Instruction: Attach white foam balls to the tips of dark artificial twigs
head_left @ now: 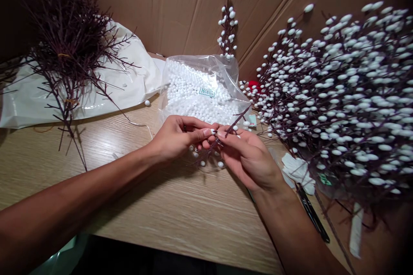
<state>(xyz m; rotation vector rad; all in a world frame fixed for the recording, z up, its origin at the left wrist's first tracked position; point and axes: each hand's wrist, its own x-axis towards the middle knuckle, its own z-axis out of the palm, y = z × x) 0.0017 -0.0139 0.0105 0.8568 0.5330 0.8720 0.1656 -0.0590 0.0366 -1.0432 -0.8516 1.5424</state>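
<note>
Over the middle of the table, my right hand [247, 154] grips a dark artificial twig [237, 121] with a few white beads on it. Between the thumb and finger of my left hand [180, 135] is a small white bead [213, 131], held against the tip of a side shoot. The fingertips of both hands almost meet there. Part of the twig is hidden behind my fingers. Just beyond my hands lies a clear plastic bag [206, 92] full of white beads. Several loose white beads [220, 164] show below my hands.
Bare dark twigs [67, 43] lie bundled on a white plastic bag [135, 64] at left. A large mass of white-tipped twigs [342, 94] fills the right side. A finished sprig [228, 25] leans on the cardboard wall [180, 4]. A black cutter [311, 212] lies at right.
</note>
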